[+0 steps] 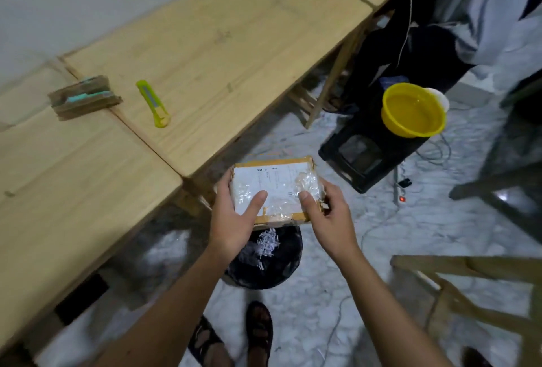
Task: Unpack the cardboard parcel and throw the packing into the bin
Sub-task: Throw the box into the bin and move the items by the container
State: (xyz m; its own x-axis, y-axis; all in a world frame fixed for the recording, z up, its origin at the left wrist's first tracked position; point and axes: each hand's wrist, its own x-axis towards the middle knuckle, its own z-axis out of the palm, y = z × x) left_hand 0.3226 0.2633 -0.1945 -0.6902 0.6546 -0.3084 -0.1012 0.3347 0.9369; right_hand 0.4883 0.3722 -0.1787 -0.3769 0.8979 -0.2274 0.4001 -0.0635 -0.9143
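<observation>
I hold a small cardboard parcel [278,182] with a white label and shiny tape, above the floor beside the table. My left hand [234,220] grips its left side, thumb on the label. My right hand [325,214] grips its right side, thumb on crinkled tape. Directly below stands a black bin [269,267] with shredded white paper inside. A green box cutter [152,102] lies on the wooden table [220,44]. A brown cardboard piece with teal contents [85,96] rests to the cutter's left.
A yellow basin [413,111] sits on a black stool [366,155] to the right. A seated person [469,14] is at the far right. Cables and a power strip [400,190] lie on the floor. A wooden chair frame [469,293] stands near right. My sandalled feet [234,334] are below.
</observation>
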